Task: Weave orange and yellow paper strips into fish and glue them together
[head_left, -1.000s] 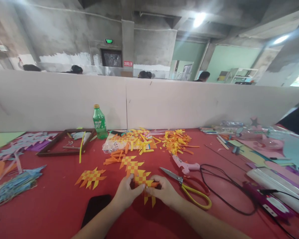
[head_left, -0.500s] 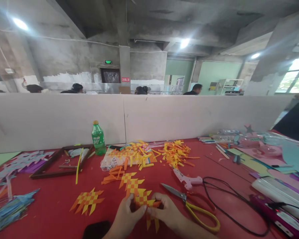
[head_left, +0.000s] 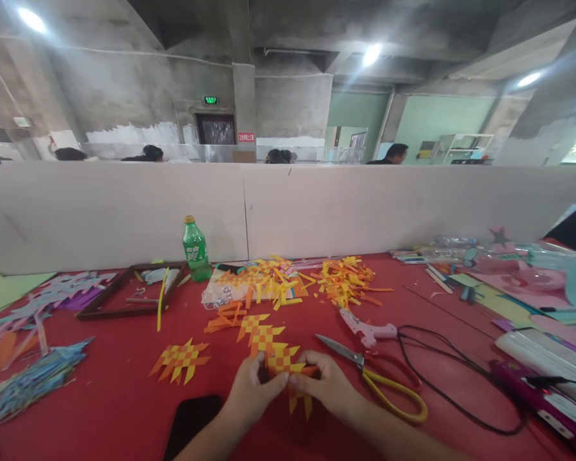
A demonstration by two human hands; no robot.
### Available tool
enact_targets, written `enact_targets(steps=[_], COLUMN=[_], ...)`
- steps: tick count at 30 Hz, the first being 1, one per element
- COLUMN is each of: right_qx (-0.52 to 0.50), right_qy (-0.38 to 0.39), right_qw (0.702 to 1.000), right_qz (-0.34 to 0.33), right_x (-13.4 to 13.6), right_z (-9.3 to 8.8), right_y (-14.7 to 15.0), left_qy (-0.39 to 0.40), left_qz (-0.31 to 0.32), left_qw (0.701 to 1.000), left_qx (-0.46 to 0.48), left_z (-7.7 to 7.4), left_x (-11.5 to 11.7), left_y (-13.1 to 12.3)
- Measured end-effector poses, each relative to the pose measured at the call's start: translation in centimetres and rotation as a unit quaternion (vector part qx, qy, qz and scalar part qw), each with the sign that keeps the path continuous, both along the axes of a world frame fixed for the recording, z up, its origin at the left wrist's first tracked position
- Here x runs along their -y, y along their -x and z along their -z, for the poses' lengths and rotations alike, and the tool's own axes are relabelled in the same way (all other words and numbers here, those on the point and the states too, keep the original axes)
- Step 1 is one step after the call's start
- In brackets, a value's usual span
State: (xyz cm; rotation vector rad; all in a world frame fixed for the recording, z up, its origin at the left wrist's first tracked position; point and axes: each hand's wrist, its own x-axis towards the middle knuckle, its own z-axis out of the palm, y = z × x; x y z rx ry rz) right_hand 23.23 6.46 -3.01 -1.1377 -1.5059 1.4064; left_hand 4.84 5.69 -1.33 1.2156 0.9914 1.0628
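Both hands hold one woven paper piece (head_left: 279, 356), checkered in orange and yellow with pointed strip ends. My left hand (head_left: 255, 388) pinches its left edge, thumb on top. From the right, my right hand (head_left: 327, 385) grips the opposite edge, its thumb close to the left thumb. Beyond the held piece lie other woven parts (head_left: 255, 333) in the same colours; whether they are joined to it I cannot tell. A separate woven paper piece (head_left: 180, 360) rests on the table to the left. Scissors (head_left: 365, 365) with yellow and red handles lie right of my right hand.
On the red table (head_left: 125, 410) are a pink glue gun (head_left: 367, 330) with a black cable, a green bottle (head_left: 196, 250), a wooden frame (head_left: 120, 315), a phone (head_left: 192, 422) and heaps of paper strips (head_left: 345, 282). A white partition (head_left: 317, 205) stands behind; people sit beyond it.
My view has tipped down and shifted slightly left, so the table things appear higher and further right. Both hands keep their hold on the woven paper, with little finger movement.
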Motion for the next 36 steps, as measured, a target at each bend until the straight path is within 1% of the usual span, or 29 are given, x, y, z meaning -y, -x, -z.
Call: enact_targets(steps=[2,5,7,9,11,14,20,22,26,28,31,33,36], right_qx=[0.003,0.005,0.016,0.046,0.086,0.130,0.160,0.164,0.172,0.179,0.175,0.156,0.143], right_qy=[-0.010,-0.037,-0.069,-0.118,-0.181,-0.261,-0.384,-0.397,-0.385,-0.362,-0.334,-0.361,-0.420], right_qw=[1.000,0.999,0.997,0.991,0.977,0.954,0.908,0.903,0.906,0.914,0.922,0.915,0.894], right_qz=[0.001,0.021,0.036,0.052,0.067,0.072,0.046,0.034,0.027,0.045,0.092,0.093,0.059], right_x=[0.1,0.4,0.7,1.1,1.4,1.6,1.4,1.4,1.6,1.7,1.8,1.7,1.6], right_z=[0.0,0.1,0.1,0.0,-0.1,-0.4,-1.5,-1.8,-1.9,-1.6,-1.3,-1.3,-1.8], right_y=[-0.1,-0.3,-0.5,-0.6,-0.8,-1.0,-1.1,-1.1,-1.2,-1.2,-1.1,-1.1,-1.2], left_qy=[0.001,-0.001,-0.003,0.003,0.016,0.032,0.055,0.059,0.064,0.064,0.063,0.064,0.064], left_qz=[0.004,0.013,0.018,0.020,0.017,0.026,0.042,0.039,0.024,0.026,0.031,0.032,0.028], left_qw=[1.000,1.000,1.000,1.000,1.000,0.999,0.997,0.998,0.998,0.998,0.998,0.997,0.997], left_qx=[0.003,0.006,0.005,0.001,-0.001,0.007,0.016,0.005,-0.015,-0.010,0.000,-0.002,-0.015], left_z=[-0.3,-0.8,-1.0,-1.0,-1.0,-1.1,-1.9,-1.9,-1.6,-1.7,-2.1,-2.2,-2.1], left_x=[0.1,0.2,0.3,0.4,0.6,0.6,0.7,0.7,0.7,0.8,0.9,0.9,0.9], left_y=[0.0,0.0,0.0,0.0,0.0,0.0,0.1,0.2,0.4,0.4,0.2,0.1,0.2])
